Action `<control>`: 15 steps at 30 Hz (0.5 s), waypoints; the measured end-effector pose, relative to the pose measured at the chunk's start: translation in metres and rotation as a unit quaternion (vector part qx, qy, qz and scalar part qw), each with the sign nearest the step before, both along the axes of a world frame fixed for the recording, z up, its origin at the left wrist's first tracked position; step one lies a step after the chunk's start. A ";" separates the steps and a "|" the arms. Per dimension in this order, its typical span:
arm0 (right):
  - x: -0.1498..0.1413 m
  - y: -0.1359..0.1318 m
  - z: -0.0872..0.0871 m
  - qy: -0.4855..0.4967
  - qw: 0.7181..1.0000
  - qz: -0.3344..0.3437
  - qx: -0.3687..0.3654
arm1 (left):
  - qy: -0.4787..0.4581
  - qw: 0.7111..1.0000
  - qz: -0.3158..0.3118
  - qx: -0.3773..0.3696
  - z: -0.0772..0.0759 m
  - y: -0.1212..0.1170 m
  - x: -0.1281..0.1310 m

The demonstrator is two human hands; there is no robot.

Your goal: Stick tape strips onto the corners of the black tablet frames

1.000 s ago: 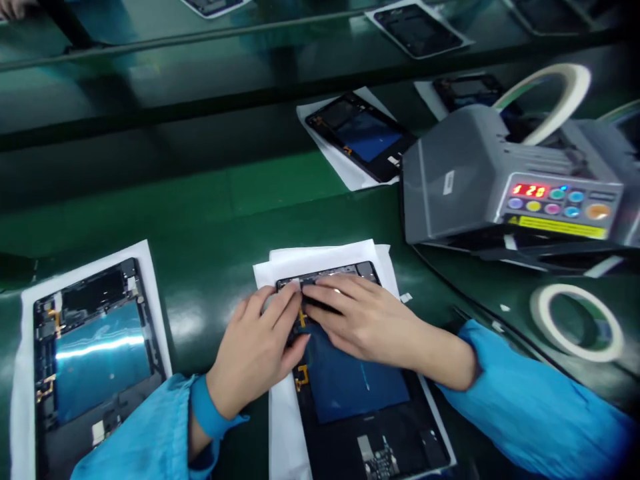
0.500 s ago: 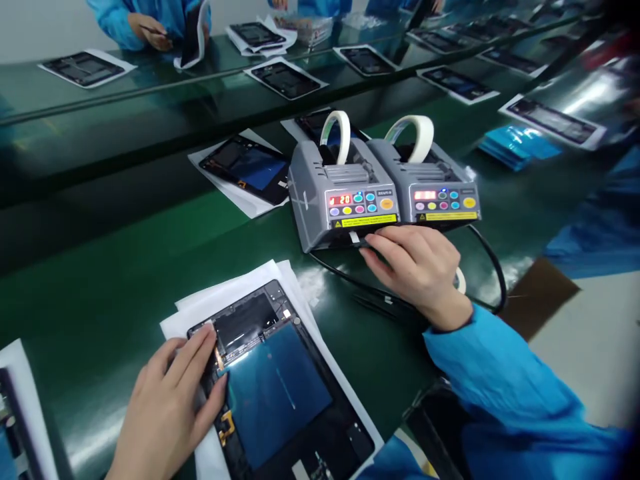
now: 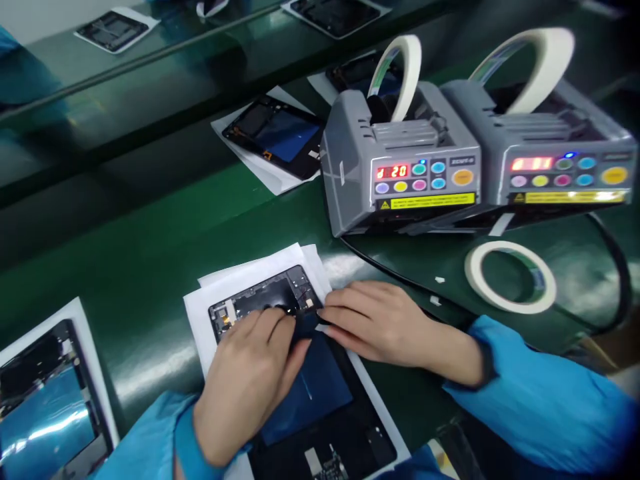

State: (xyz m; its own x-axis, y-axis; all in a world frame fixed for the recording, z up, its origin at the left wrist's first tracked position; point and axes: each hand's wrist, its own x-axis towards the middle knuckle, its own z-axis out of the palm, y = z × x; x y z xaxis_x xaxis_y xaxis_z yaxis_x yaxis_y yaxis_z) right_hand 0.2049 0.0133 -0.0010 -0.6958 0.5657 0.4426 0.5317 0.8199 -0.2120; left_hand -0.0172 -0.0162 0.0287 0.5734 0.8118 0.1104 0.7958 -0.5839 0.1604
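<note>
An opened tablet [image 3: 370, 433] with a large dark blue battery [image 3: 320, 393] lies on white sheets [image 3: 195, 310]. My left hand [image 3: 255, 373] is over its upper part, fingers bent and tips close together; what they pinch is hidden. My right hand [image 3: 380, 323] meets it from the right, its fingers pinching a small strip of tape [image 3: 323, 328] above the battery's top edge. A dark patch spans the gap between both hands' fingertips. A pale strip [image 3: 230, 311] shows at the tablet's upper left.
Two grey tape dispensers [image 3: 400, 153] with lit red displays stand behind my right hand. A loose tape roll [image 3: 510, 307] and a black cable [image 3: 380, 267] lie before them. Other opened tablets on paper lie at the left [image 3: 70, 347] and back [image 3: 285, 137].
My right hand has moved from the left dispenser's front to the tablet. My left hand has shifted right, towards the tablet's middle. The view has turned and come closer to the dispensers.
</note>
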 end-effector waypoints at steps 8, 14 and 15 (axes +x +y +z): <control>-0.006 0.006 -0.024 -0.042 0.999 -0.007 -0.032 | -0.014 0.998 0.059 -0.006 -0.011 0.018 0.008; -0.004 0.006 -0.023 -0.017 0.999 -0.001 -0.041 | 0.006 0.999 0.030 0.011 -0.015 0.010 0.015; -0.003 0.008 -0.023 -0.017 0.999 -0.003 -0.043 | 0.016 0.999 0.031 0.016 -0.017 0.011 0.018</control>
